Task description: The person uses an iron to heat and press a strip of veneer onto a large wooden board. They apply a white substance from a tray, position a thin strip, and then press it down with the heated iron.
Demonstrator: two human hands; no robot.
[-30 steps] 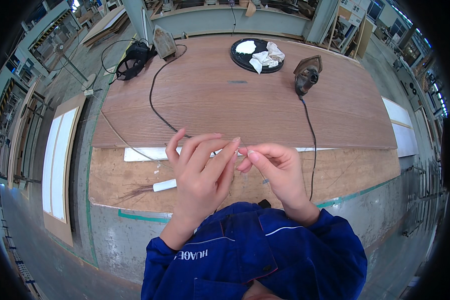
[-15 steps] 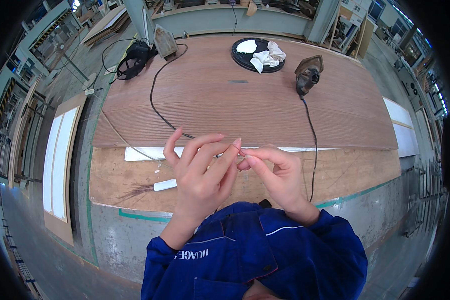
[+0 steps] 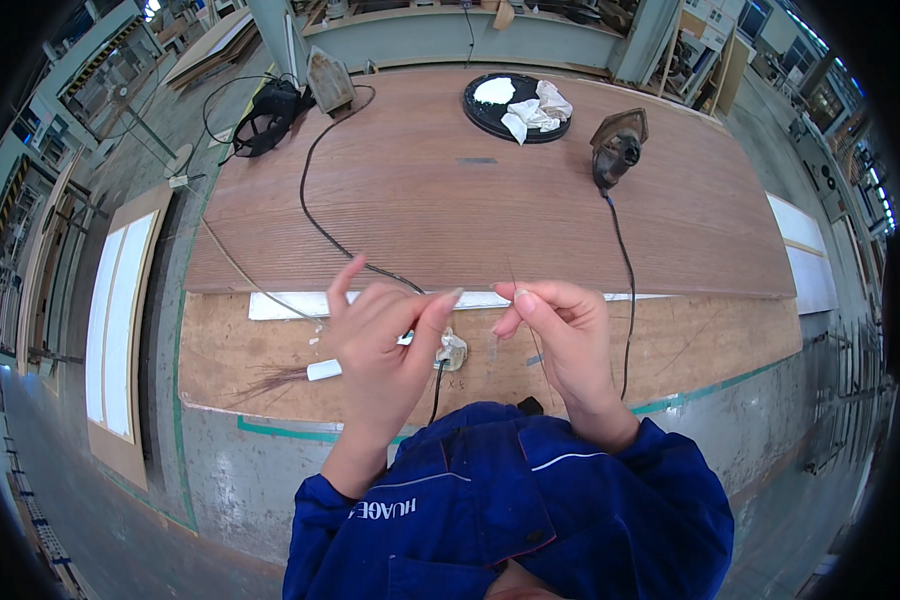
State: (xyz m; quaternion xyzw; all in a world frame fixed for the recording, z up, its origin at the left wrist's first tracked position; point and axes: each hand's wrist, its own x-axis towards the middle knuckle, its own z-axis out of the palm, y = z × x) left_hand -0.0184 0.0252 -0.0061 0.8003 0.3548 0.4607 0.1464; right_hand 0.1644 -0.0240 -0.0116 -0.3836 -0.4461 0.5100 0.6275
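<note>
Hands, close together half a second ago, now apart
Left hand (image 3: 378,338) drawn back left, blurred; thumb and finger near each other, cannot tell whether anything is pinched there
Right hand (image 3: 567,325) stays put, thumb and finger pinching thin dark strand (image 3: 511,270) above worktop (image 3: 220,340), near edge of brown panel (image 3: 530,220)
Strand thus looks held by right hand alone
Pale lump (image 3: 452,351) with black cord (image 3: 437,390) uncovered between hands

thin strand (image 3: 511,270): ends cannot be traced
white tube (image 3: 324,370): partly covered by left hand (image 3: 385,340)
jacket (image 3: 610,520): cut off below
</note>
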